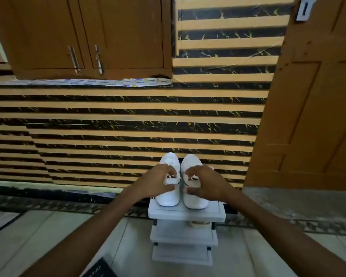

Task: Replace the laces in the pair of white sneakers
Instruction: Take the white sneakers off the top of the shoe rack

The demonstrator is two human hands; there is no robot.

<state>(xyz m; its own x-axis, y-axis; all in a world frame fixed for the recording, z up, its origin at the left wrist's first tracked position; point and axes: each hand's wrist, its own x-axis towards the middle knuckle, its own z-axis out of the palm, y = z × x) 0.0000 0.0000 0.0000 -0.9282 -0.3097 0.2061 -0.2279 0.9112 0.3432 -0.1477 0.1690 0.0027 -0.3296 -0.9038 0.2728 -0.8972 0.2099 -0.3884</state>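
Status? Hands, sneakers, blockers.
Left hand grips left sneaker, right hand grips right sneaker. Both on rack top. Nothing in the way.

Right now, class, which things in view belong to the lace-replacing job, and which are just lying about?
Job: left sneaker, right sneaker, left hand and right hand gripping them.
Lying about: white shoe rack beneath them, brown cupboard, wooden door, black box.

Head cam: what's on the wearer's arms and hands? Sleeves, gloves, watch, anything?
Left hand and right hand: no gloves. Left forearm and right forearm: no sleeves, watch or bands in view up to the frame edge. The fingers are too blurred to rule out rings.
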